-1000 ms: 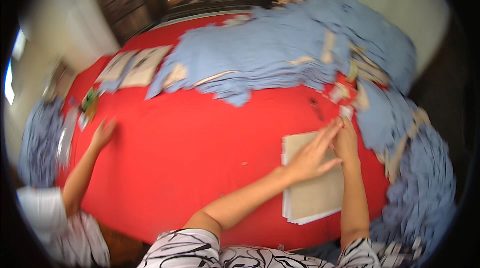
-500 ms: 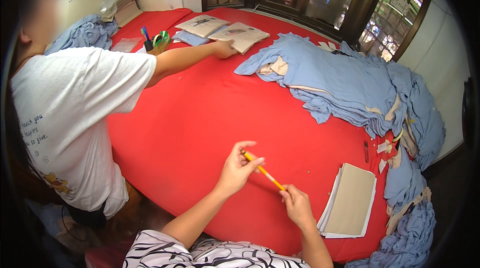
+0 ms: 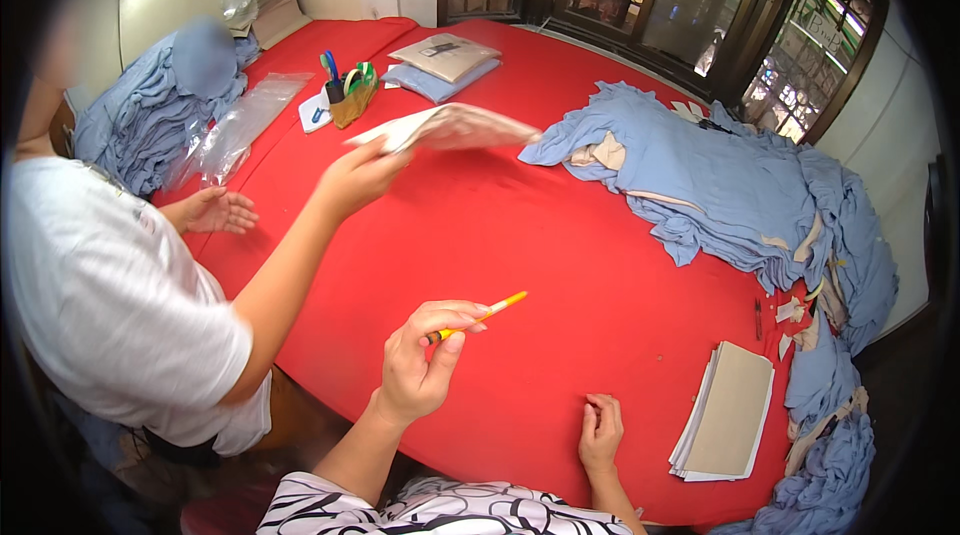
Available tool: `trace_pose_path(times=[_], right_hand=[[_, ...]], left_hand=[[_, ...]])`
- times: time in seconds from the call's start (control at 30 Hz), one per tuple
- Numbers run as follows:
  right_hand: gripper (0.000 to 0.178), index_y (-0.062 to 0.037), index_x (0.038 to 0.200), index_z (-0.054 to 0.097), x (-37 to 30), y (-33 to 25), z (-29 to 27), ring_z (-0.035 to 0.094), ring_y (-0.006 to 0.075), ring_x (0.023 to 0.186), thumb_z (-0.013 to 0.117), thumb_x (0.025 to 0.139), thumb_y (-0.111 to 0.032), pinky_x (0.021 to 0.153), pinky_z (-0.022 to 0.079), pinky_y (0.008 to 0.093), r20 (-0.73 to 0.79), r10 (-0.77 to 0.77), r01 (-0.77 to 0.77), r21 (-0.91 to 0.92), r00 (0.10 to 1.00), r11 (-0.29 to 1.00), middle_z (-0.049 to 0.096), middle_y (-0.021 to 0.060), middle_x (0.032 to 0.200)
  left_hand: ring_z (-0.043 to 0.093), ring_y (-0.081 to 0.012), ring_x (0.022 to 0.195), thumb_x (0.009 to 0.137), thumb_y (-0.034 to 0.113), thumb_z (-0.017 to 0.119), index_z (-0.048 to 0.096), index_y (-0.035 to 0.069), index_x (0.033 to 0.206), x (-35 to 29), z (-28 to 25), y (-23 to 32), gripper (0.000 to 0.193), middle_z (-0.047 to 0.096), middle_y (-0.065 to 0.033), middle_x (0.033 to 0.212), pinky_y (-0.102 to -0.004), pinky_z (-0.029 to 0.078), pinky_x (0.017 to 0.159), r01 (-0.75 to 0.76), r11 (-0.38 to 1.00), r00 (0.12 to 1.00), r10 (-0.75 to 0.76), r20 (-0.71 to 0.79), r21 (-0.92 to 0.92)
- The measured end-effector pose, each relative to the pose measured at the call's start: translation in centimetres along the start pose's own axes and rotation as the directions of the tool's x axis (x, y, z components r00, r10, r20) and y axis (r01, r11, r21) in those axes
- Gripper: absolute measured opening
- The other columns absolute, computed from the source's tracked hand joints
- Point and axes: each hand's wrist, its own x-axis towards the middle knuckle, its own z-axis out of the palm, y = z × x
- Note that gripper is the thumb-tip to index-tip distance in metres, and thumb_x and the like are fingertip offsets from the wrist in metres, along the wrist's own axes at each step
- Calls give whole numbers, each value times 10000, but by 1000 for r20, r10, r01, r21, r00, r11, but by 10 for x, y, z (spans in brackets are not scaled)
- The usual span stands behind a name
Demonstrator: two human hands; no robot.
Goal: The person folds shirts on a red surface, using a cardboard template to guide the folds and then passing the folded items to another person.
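Note:
A slim yellow pen (image 3: 505,304) with a pale band and a dark end is pinched between the thumb and fingers of my left hand (image 3: 420,355), raised above the red cloth. My right hand (image 3: 601,433) rests low by the table's near side, loosely curled with its fingers a little apart and nothing visible in it. Right of that hand lies a stack of papers (image 3: 728,415) topped by a brown-grey board. A person on my left lifts a flat bagged garment (image 3: 455,127) over the table with one hand; their other hand is open and bare.
Red cloth covers the table (image 3: 480,235). Piled blue garments (image 3: 720,175) line its right side, with a small dark tool (image 3: 758,319) and scraps nearby. Farther back are bagged garments (image 3: 447,57), a pen holder (image 3: 350,100), clear bags (image 3: 250,125) and blue cloth (image 3: 140,125).
My right hand has let go of the pen and dropped toward the near edge. My left hand moved left with the pen. The other person lifted a bagged garment off the back stack.

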Motion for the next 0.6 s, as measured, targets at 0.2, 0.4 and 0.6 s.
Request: trace_pose_path(times=[0.2,0.4,0.6], right_hand=[[137,15,1032,630,-1,-2,1,637,270,848,578,905,7,736,538,337,-27,50,-50,-14,998,999,625,163,1007],[138,11,1006,627,1,4,5,637,310,827,575,878,24,774,530,383,-39,-29,24,-111,999,994,639,169,946],[140,1,993,630,4,2,8,639,325,818,593,859,20,793,530,401,-31,23,-27,-124,999,992,647,167,933]], left_hand=[[679,-307,902,801,-32,710,583,56,993,53,-19,-13,247,658,-174,1015,-380,572,681,-423,769,879,476,11,480],[699,-193,848,1019,151,508,625,-5,1043,218,-152,-122,197,697,-117,950,-343,530,723,38,763,804,360,-473,645],[715,-218,732,989,169,555,629,24,982,293,-269,-248,163,697,-117,885,-364,556,668,325,615,780,256,-571,719]])
